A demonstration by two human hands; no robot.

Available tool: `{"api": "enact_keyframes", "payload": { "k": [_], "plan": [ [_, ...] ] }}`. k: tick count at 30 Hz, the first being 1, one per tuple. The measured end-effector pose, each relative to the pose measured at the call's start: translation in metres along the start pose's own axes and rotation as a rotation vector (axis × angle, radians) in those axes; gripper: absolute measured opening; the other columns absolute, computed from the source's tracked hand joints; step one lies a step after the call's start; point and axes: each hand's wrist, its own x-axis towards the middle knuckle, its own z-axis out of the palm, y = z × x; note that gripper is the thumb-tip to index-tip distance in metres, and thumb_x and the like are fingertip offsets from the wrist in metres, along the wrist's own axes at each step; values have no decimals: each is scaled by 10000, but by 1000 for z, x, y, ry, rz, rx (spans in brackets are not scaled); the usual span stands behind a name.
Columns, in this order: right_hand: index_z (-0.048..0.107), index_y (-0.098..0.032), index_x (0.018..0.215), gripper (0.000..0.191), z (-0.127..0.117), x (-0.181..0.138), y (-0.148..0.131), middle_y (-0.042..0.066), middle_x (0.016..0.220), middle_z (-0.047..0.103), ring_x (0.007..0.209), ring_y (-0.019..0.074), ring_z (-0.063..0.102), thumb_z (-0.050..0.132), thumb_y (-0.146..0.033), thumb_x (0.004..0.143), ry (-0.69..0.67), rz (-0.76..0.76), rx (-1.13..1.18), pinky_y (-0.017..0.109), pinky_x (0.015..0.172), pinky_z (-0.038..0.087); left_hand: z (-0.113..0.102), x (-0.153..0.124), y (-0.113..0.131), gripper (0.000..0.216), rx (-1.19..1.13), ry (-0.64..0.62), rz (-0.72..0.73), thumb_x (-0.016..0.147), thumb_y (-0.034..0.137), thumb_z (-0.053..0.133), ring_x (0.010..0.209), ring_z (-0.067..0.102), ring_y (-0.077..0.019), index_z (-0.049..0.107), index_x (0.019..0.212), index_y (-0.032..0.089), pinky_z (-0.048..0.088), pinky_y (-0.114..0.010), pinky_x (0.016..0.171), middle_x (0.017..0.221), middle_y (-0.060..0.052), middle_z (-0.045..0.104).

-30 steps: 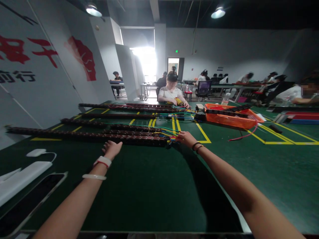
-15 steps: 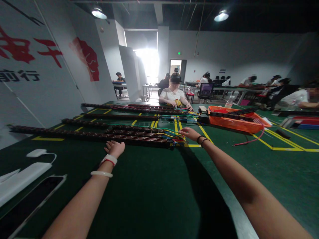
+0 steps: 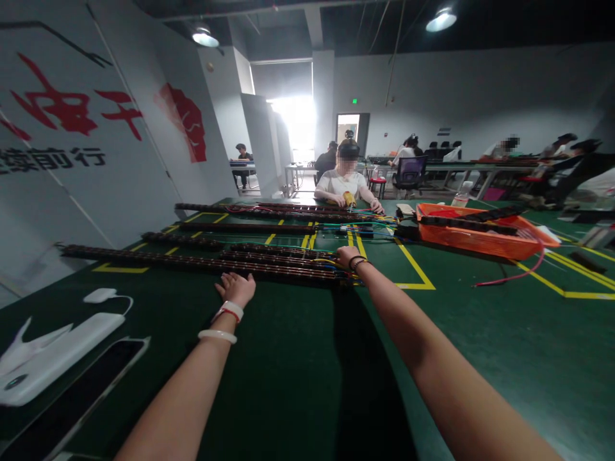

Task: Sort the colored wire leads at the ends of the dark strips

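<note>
My left hand [image 3: 236, 289] is open, fingers spread, at the front edge of a long dark segmented strip [image 3: 144, 257]. Whether its fingertips touch the strip I cannot tell. Several shorter strips [image 3: 273, 261] lie side by side behind it. My right hand [image 3: 346, 256] is at the right ends of these strips, its fingers curled around the coloured wires [image 3: 324, 260] there; the fingertips are partly hidden. Some wire ends show just below my right wrist.
An orange tray [image 3: 471, 240] with dark strips and a red cable [image 3: 514, 276] stands at the right. Across the green table [image 3: 288, 371], a person [image 3: 344, 182] holds a yellow tool. More strips [image 3: 250, 227] lie between us. A phone [image 3: 77, 397] and white power strip [image 3: 67, 358] are at the left.
My right hand has moved left along the wires, and its fingers are more curled. My left hand stays by the strip. The view has turned slightly left.
</note>
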Motion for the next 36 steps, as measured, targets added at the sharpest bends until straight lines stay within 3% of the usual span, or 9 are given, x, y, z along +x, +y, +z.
{"api": "enact_keyframes", "payload": {
  "k": [8,18,27,32,34,36],
  "plan": [
    [611,-166,1081,377,5,-5,3,140,1074,645,986,221,607,444,-439,882,19,-33,-42,277,787,440,1,4,3,693,-23,-7,15,819,356,342,1365,147,-342,281,1338,-100,29,-564,1066,1423,-320,224],
    [549,-150,1126,346,-9,-15,-4,153,1096,634,988,241,603,405,-380,911,109,7,-59,337,819,412,-2,4,3,689,-71,-12,30,821,376,354,1375,115,-320,295,1345,-68,-28,-584,1051,1437,-295,214],
    [486,-158,1159,347,-74,-21,-16,177,1117,597,974,236,601,346,-383,936,315,33,-93,301,741,445,-9,2,5,692,-274,1,29,787,363,447,1378,86,-322,318,1346,-24,-129,-557,1041,1450,-268,210],
    [509,-164,1130,326,-120,-25,-28,144,1105,608,932,242,612,378,-384,930,402,-17,-107,318,714,462,-22,-9,12,674,-544,67,-5,823,307,425,1383,-70,-295,204,1395,26,-68,-551,1067,1503,-219,29],
    [526,-143,1110,319,-135,-26,-35,148,1091,612,930,244,610,362,-358,940,434,-28,-112,324,720,461,-30,-10,21,566,-705,35,20,863,307,362,1391,57,-255,261,1384,110,63,-491,1103,1503,-168,143],
    [539,-127,1099,305,-149,-29,-43,152,1092,610,936,234,605,338,-304,952,458,-39,-115,321,729,459,-38,-7,33,481,-882,-82,44,895,342,294,1300,343,-238,380,1316,126,249,-437,1070,1386,-177,394]
  ]
}}
